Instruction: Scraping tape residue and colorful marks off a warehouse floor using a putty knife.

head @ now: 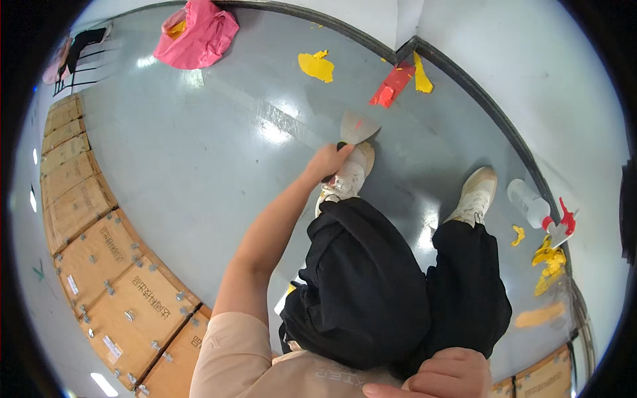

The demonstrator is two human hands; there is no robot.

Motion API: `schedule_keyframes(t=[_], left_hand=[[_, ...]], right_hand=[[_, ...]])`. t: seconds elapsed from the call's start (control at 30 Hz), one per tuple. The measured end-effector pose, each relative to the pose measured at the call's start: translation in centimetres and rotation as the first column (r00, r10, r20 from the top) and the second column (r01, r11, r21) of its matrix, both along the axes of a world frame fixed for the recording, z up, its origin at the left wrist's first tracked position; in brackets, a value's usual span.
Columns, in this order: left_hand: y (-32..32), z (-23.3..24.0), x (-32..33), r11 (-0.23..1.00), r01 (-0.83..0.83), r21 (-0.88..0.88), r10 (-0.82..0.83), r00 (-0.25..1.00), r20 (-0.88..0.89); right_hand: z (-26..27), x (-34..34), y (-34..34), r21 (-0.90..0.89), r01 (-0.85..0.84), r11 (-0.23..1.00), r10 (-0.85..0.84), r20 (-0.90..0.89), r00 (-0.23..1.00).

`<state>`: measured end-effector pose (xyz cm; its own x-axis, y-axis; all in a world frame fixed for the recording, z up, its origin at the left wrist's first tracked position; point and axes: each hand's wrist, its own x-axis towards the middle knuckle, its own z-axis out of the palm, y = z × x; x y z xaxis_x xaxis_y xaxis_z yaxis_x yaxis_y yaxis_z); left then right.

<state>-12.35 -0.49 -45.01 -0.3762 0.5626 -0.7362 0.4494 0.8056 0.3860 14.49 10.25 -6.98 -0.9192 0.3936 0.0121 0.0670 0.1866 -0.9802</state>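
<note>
My left hand (326,164) grips the black handle of a putty knife (359,127). Its wide metal blade points away from me, just beyond the toe of my left shoe (351,174); a small red mark shows on the blade. My right hand (443,375) is held close to my torso at the bottom of the view, fingers curled, and its palm is hidden. Ahead on the grey floor lies a red strip (393,87), apparently tape, by the wall corner. A torn yellow piece (422,74) rests beside it, and another yellow piece (317,66) lies to the left.
A white spray bottle (527,201) with a red trigger lies by the right wall, near crumpled yellow scraps (550,266). At the far left stands a pink bag (201,37) with yellow material inside. Wooden crates (94,251) line the left side. A dark baseboard (497,117) edges the wall.
</note>
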Motion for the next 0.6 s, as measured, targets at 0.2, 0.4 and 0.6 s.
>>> schedule_keyframes(t=[0.2,0.4,0.6], left_hand=[[4.9,2.5,1.3,0.976,-0.202,-0.078,0.214,0.956,0.201],[-0.4,-0.1,1.1,0.996,-0.004,0.094,0.008,0.999,-0.046],[3.5,0.4,1.6,0.978,-0.206,-0.036,0.209,0.952,0.224]], right_hand=[[-0.2,0.0,-0.1,0.019,0.017,1.0,-0.018,0.019,1.0],[0.0,0.2,0.1,0.015,0.013,1.0,-0.013,-0.006,1.0],[0.2,0.2,0.1,-0.004,-0.011,1.0,0.011,0.018,1.0]])
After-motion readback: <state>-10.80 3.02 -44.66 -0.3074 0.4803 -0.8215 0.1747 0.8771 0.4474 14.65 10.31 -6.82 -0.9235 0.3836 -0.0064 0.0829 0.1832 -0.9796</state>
